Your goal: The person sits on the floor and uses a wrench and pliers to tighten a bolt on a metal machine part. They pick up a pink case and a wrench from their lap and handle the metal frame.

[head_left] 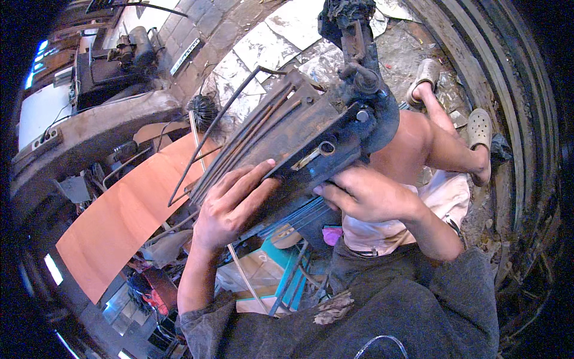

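Note:
A heavy, grimy metal machine arm (pixel 338 128) lies diagonally before me, with a round bolt (pixel 362 115), a small shiny ring fitting (pixel 326 148) and several long rusty rods (pixel 269 116) along it. My left hand (pixel 230 200) grips its near left part, fingers curled over the dark metal. My right hand (pixel 365 194) is closed at the lower edge, to the right of my left hand; what its fingertips hold is hidden. Thin blue strips (pixel 287 212) run beneath the machine.
An orange-brown sheet (pixel 113 233) leans at left beside cluttered metal parts, a black brush head (pixel 203 110) and a ledge (pixel 89 131) with a socket strip. My bare legs and clogs (pixel 481 128) rest on the dirty floor. Curved dark rails (pixel 508 90) line the right.

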`<state>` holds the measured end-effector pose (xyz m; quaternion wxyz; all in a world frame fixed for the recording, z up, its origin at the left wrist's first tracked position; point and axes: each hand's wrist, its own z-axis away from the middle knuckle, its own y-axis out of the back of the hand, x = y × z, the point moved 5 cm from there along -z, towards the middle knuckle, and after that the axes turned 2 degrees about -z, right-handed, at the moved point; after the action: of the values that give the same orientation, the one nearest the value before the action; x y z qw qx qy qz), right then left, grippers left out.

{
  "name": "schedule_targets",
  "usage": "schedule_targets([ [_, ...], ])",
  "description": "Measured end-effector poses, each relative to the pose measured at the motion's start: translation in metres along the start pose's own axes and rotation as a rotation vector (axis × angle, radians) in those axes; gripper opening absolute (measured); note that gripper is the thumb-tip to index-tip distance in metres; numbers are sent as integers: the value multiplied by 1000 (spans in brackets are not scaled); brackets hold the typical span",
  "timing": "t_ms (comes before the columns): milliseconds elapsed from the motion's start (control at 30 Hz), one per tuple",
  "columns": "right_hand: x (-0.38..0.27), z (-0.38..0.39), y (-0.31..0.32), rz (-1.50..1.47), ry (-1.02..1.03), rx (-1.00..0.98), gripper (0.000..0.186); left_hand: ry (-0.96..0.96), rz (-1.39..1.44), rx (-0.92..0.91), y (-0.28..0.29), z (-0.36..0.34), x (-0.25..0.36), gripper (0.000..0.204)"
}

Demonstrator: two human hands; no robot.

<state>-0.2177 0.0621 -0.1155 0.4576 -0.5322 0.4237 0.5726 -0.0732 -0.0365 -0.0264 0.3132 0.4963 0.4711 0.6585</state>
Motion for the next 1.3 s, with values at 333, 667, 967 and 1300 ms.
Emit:
schedule_targets([
  [333, 7, 18, -56, -333, -287, 275, 21, 19, -5, 7, 2, 1, 4, 31],
  [667, 22, 14, -125, -575, -222, 679, 18, 33, 27, -1, 4, -1, 4, 33],
  [967, 25, 71, -105, -227, -304, 342, 20, 4, 17, 29, 2, -1, 7, 35],
  [1300, 11, 186, -121, 778, -174, -161, 40, -44, -17, 98, 2, 8, 10, 38],
])
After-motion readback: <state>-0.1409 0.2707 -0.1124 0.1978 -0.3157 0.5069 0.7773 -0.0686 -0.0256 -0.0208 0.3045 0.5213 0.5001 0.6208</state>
